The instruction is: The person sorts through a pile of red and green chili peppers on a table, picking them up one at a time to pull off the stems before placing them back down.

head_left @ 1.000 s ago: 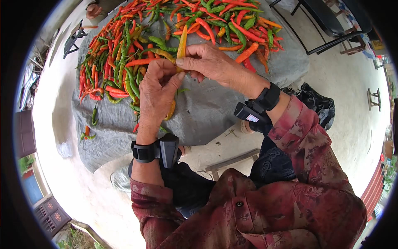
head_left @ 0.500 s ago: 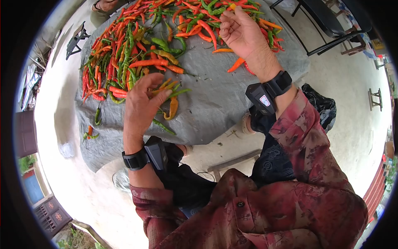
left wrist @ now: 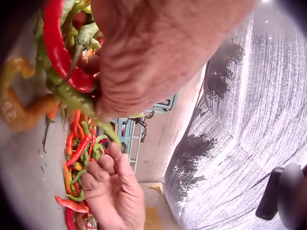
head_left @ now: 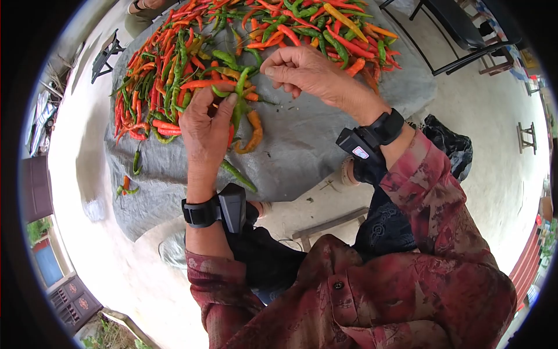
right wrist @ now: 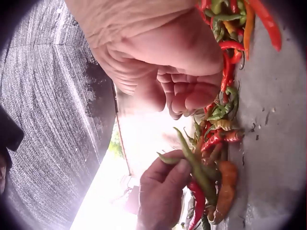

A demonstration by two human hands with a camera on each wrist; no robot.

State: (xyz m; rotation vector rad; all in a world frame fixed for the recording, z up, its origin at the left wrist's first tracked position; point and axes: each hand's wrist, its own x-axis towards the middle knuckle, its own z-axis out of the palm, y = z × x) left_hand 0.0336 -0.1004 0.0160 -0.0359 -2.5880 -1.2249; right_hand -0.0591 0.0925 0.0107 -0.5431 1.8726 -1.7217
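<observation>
My left hand [head_left: 203, 131] holds a green chili pepper [head_left: 240, 99], pinched between thumb and fingers with its tip pointing up and away. A red chili pepper [left wrist: 56, 45] shows beside it in the left wrist view, partly hidden behind the hand. Just right of the green tip is my right hand [head_left: 328, 78], its fingers loosely bent with nothing visible between them. A curved orange pepper [head_left: 253, 136] hangs or lies close below the left hand. A long yellow pepper [head_left: 346, 22] lies on top of the right-hand pile.
A large pile of mixed red, orange and green peppers [head_left: 168, 75] covers the left of the grey sheet [head_left: 302, 157]. Another pile [head_left: 360, 46] is at the right. One green pepper [head_left: 238, 174] lies near the front edge. A black chair [head_left: 459, 29] stands at the upper right.
Both hands held the yellow pepper a second ago. My right hand went to the far right pile, where that pepper now lies, and came back. My left hand lifted a green pepper upright.
</observation>
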